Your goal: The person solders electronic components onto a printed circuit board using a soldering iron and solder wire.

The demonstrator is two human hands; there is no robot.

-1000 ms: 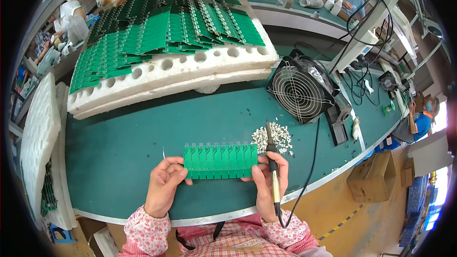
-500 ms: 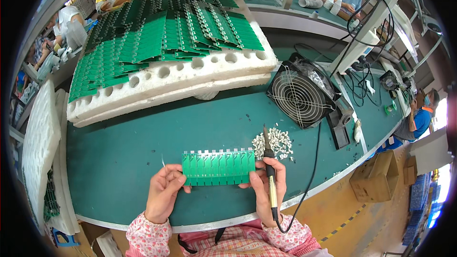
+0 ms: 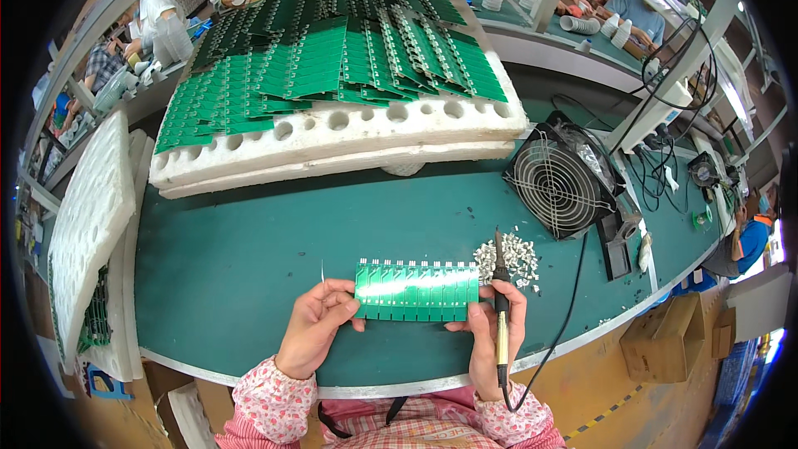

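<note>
A green circuit board panel (image 3: 416, 292), with a row of small metal pins along its far edge, is held level between my two hands above the table. My left hand (image 3: 314, 324) pinches its left end; a thin wire, probably solder, rises from those fingers. The right end rests in the fingers of my right hand (image 3: 490, 341), which also grips a soldering iron (image 3: 502, 316) with its tip pointing away from me. Just beyond that hand lies a heap of small white parts (image 3: 517, 259). A bright glare crosses the panel, hiding some detail.
Many green boards (image 3: 307, 66) lie overlapped on a thick white foam block (image 3: 349, 145) at the back. A black fan (image 3: 559, 183) with a wire guard stands right of it. More foam slabs (image 3: 91, 233) lean at left. The iron's cord (image 3: 559, 347) curves over the right edge.
The whole view has shifted, so the scene sits further right. Light now glares off the panel where it was evenly green before. Both hands keep the same hold.
</note>
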